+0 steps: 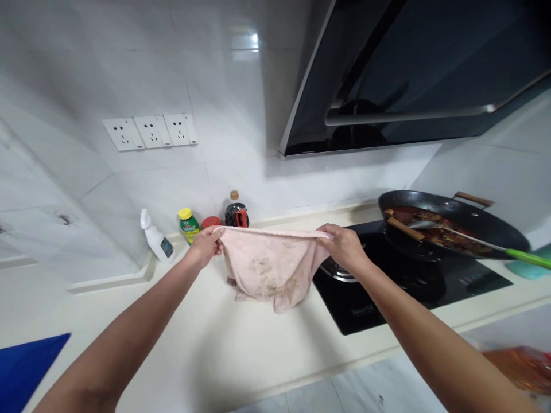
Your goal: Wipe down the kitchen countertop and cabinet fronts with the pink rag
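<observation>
A pink cleaning cloth with brown stains is stretched between my two hands above the white countertop. My left hand pinches its upper left corner. At the upper right corner, my right hand grips it with thumb and fingers closed. The top edge is pulled nearly straight, while the lower part hangs down in loose folds. Behind the cloth, a red-lidded container is partly hidden. Part of the black gas stove lies beyond my right hand.
A wok with food and a green-handled spatula sits on the stove. Against the wall stand a white spray bottle, a yellow-capped green jar and a dark bottle. The range hood overhangs the stove. A blue sheet lies lower left.
</observation>
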The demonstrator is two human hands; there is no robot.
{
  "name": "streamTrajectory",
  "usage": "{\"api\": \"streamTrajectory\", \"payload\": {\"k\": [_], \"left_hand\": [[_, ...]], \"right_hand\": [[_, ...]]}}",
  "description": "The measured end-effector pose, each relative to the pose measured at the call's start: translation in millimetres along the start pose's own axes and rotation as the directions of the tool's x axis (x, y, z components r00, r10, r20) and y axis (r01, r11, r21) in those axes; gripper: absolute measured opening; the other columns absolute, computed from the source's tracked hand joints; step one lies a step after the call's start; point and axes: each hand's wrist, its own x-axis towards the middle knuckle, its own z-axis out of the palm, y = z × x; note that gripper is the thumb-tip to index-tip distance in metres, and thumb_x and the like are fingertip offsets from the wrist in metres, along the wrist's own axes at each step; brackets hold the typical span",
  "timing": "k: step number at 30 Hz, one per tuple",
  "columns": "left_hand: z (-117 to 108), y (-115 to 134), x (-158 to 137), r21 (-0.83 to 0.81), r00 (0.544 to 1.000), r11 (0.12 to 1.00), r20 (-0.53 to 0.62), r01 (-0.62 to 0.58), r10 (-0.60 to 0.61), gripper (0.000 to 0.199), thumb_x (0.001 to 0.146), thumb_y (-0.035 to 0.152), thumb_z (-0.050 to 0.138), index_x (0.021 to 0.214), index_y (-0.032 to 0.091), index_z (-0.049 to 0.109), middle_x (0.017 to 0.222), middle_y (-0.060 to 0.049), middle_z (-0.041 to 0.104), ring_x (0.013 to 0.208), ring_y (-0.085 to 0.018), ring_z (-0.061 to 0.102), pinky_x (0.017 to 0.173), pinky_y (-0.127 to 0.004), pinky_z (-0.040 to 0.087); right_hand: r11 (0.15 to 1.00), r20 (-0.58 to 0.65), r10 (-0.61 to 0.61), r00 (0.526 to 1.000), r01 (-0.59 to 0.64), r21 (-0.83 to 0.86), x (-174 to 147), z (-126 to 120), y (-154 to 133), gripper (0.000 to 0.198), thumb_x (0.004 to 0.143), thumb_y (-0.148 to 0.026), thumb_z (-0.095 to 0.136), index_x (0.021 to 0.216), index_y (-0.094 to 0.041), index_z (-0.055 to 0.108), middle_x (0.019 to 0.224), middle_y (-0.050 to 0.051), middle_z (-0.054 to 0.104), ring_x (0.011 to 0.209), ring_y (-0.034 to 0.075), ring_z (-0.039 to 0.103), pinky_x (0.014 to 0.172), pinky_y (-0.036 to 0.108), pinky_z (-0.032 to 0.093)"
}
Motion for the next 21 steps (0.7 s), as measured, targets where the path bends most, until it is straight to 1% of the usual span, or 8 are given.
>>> {"api": "streamTrajectory", "payload": {"k": [2,5,7,9,11,14,18,21], "left_hand": [[-1,10,3,0.027,1.000,1.000,0.026,0.002,-0.002,0.035,0.070,0.043,0.081,0.081,0.017,0.059,0.050,0.010,0.041,0.040,-0.006,0.038,0.038,-0.017,0.025],[-13,33,-10,0.108,0.992,0.994,0.122,0.021,-0.034,0.031,0.072,0.039,0.081,0.082,0.015,0.064,0.051,0.008,0.040,0.040,-0.004,0.034,0.037,-0.017,0.019],[-25,50,-24,0.206,0.972,0.978,0.218,0.041,-0.087,0.032,0.075,0.039,0.080,0.093,0.014,0.069,0.053,0.008,0.041,0.041,-0.004,0.031,0.037,-0.017,0.017],[-37,65,-36,0.302,0.950,0.951,0.275,0.061,-0.148,0.038,0.078,0.040,0.077,0.108,0.017,0.070,0.055,0.008,0.039,0.042,-0.004,0.028,0.039,-0.017,0.015],[-44,78,-45,0.365,0.949,0.929,0.263,0.068,-0.172,0.039,0.079,0.041,0.076,0.110,0.019,0.070,0.057,0.008,0.040,0.043,-0.004,0.027,0.040,-0.018,0.015],[-44,92,-50,0.430,0.965,0.902,0.217,0.043,-0.149,0.031,0.079,0.042,0.075,0.097,0.017,0.072,0.058,0.006,0.044,0.045,-0.005,0.029,0.041,-0.019,0.018],[-33,99,-46,0.474,0.984,0.880,0.165,-0.016,-0.071,0.024,0.081,0.040,0.072,0.086,0.017,0.070,0.053,0.006,0.043,0.044,-0.006,0.033,0.042,-0.018,0.025],[-25,89,-27,0.503,0.991,0.860,0.130,-0.092,0.030,0.020,0.080,0.036,0.070,0.074,0.017,0.068,0.047,0.005,0.046,0.042,-0.007,0.037,0.042,-0.019,0.030]], "right_hand": [[0.999,0.047,0.039,0.998,-0.039,0.006,4,-3,-1,0.022,0.080,-0.036,0.056,0.086,-0.023,0.073,0.069,-0.001,0.066,0.069,0.018,0.060,0.066,0.028,0.043],[0.996,0.130,0.009,0.991,-0.020,0.084,-7,-20,-4,0.025,0.083,-0.038,0.058,0.096,-0.024,0.074,0.081,-0.002,0.070,0.074,0.017,0.062,0.067,0.026,0.043],[0.992,0.172,0.007,0.985,-0.029,0.124,-20,-34,-6,0.025,0.084,-0.043,0.060,0.095,-0.024,0.073,0.079,-0.002,0.069,0.071,0.015,0.060,0.064,0.025,0.042],[0.992,0.182,0.020,0.983,-0.042,0.117,-30,-47,-9,0.027,0.083,-0.048,0.063,0.085,-0.023,0.071,0.070,-0.003,0.064,0.064,0.014,0.057,0.058,0.024,0.039],[0.996,0.153,0.019,0.988,-0.032,0.084,-35,-56,-13,0.032,0.081,-0.053,0.067,0.075,-0.022,0.067,0.064,-0.003,0.060,0.060,0.013,0.054,0.054,0.024,0.037],[0.999,0.117,-0.012,0.993,0.007,0.042,-33,-62,-17,0.036,0.080,-0.057,0.068,0.073,-0.022,0.065,0.064,-0.002,0.060,0.058,0.014,0.053,0.053,0.024,0.037],[0.999,0.095,-0.046,0.994,0.046,0.009,-14,-54,-9,0.036,0.087,-0.059,0.062,0.091,-0.024,0.072,0.079,0.000,0.069,0.070,0.017,0.061,0.061,0.026,0.043],[0.991,0.088,-0.099,0.991,0.107,-0.085,8,-36,6,0.036,0.094,-0.055,0.054,0.103,-0.026,0.074,0.095,0.002,0.073,0.085,0.020,0.065,0.073,0.029,0.046]]}}
